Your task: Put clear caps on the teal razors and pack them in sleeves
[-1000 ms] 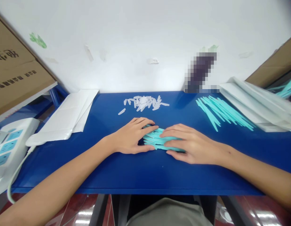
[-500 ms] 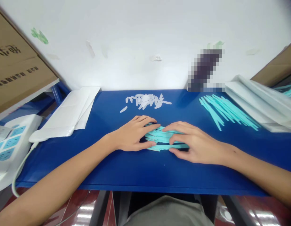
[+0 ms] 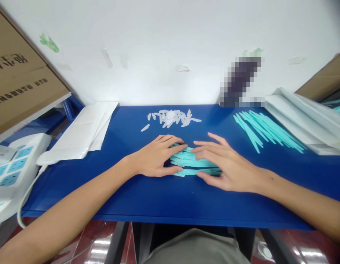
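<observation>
Several long turquoise strips [image 3: 190, 158] lie side by side on the blue table [image 3: 164, 200], between my hands. My left hand [image 3: 160, 156] rests over their left ends, thumb at the near strip and fingers curled round the far side. Over the right ends is my right hand [image 3: 226, 163], its fingers spread, with the thumb by the nearest strip and the index finger above the bundle. Both hands hide the ends of the strips.
Small whitish pieces [image 3: 170, 117] lie scattered behind the hands. More turquoise strips [image 3: 266, 128] sit at the right, beside plastic bags [image 3: 304, 121]. White packets [image 3: 76, 128], a power strip [image 3: 14, 168] and a cardboard box [image 3: 21, 73] are at the left.
The fingers of my right hand have lifted and spread further apart over the strips. My left hand stays in its place on them.
</observation>
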`<state>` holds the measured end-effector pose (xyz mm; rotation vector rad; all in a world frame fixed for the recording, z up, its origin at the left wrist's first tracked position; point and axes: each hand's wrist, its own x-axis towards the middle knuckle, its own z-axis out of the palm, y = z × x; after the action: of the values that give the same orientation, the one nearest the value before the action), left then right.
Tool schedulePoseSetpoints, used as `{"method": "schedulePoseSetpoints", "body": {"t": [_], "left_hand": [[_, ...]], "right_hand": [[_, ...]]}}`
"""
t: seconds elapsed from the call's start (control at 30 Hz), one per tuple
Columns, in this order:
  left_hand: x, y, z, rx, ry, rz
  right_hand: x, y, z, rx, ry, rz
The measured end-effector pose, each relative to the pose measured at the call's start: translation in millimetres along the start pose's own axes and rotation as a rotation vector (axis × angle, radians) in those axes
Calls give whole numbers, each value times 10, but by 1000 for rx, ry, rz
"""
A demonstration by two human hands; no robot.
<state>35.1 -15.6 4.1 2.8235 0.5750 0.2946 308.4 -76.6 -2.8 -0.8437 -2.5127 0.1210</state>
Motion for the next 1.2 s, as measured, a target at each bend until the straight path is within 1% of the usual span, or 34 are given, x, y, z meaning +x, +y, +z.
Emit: {"method": "schedulePoseSetpoints", "body": {"t": [0.13, 0.27, 0.37, 0.57, 0.8, 0.9, 1.03, 1.2], "left_hand": [[-7, -4, -7, 5, -5, 10], [-15, -12, 3, 20, -1, 21], [-13, -18, 14, 22, 7, 29], [-11, -17, 14, 36, 4, 29], [-14, -16, 19, 54, 3, 23], [-13, -21, 19, 55, -1, 27], [-16, -32, 18, 58, 2, 37], [-20, -37, 22, 50, 4, 32]], "right_hand": [[0, -30, 0, 4, -32, -41], [-2, -59, -17, 33, -69, -11], [1, -58, -23, 30, -71, -7], [9, -32, -11, -41, -74, -82], [2, -30, -10, -47, -56, -121], [7, -21, -6, -67, -39, -91], [8, 4, -9, -86, -81, -32], [11, 16, -20, -79, -121, -36]]}}
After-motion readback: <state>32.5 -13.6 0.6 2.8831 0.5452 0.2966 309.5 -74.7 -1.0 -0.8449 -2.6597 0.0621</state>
